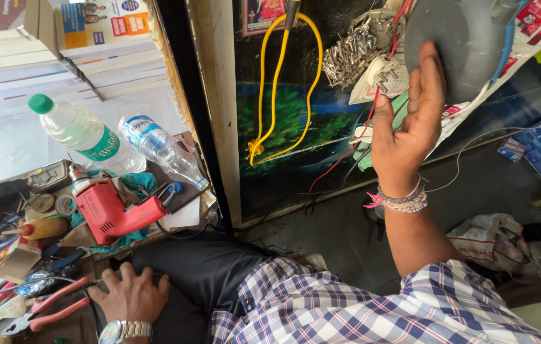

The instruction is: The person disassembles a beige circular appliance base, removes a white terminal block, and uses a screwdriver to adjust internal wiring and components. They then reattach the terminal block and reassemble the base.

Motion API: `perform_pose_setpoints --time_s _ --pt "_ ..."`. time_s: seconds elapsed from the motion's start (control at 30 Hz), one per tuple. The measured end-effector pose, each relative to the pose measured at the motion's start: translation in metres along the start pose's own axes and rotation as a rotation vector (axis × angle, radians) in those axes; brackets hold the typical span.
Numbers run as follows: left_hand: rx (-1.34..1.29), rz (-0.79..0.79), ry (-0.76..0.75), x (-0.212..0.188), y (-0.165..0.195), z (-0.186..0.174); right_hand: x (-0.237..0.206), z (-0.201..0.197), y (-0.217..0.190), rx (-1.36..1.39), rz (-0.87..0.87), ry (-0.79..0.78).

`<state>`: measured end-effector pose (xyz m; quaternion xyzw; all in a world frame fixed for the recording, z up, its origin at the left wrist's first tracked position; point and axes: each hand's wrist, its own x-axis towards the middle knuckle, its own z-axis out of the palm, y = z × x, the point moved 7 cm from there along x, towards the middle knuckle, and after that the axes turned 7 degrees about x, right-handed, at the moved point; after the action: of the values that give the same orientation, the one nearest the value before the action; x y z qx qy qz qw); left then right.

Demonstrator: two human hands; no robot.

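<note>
Lifting the dark grey round disc (452, 44) with our right hand (410, 121), fingers spread flat beneath it, we should steady it while our left hand (132, 294) rests open below.

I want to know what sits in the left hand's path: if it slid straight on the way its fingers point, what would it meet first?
The left hand rests flat, fingers aimed at the tool clutter. First in line looks like the red-handled pliers just ahead of the fingertips, with the red drill farther on. Depth is hard to judge.

Dark grey round disc (452, 44) — raised upright, near hanging wires.
</note>
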<state>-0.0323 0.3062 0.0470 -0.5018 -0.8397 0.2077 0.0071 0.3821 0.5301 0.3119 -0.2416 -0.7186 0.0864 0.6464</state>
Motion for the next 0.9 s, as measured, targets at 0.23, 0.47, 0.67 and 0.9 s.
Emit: perform_pose_setpoints --time_s 0.23,0.47,0.67,0.9 --pt "-0.156 0.327 0.133 -0.043 0.045 0.012 0.008 0.012 -0.006 -0.039 -0.062 -0.068" --pt "-1.125 0.407 0.016 -0.065 0.059 0.046 0.009 0.018 0.002 -0.045 -0.049 -0.087" --pt "-0.943 0.209 0.466 -0.058 0.038 -0.024 0.013 0.020 0.009 -0.057 -0.041 -0.078" --pt "-1.221 0.402 0.245 -0.043 0.080 -0.075 0.019 0.020 0.005 -0.223 -0.113 -0.065"
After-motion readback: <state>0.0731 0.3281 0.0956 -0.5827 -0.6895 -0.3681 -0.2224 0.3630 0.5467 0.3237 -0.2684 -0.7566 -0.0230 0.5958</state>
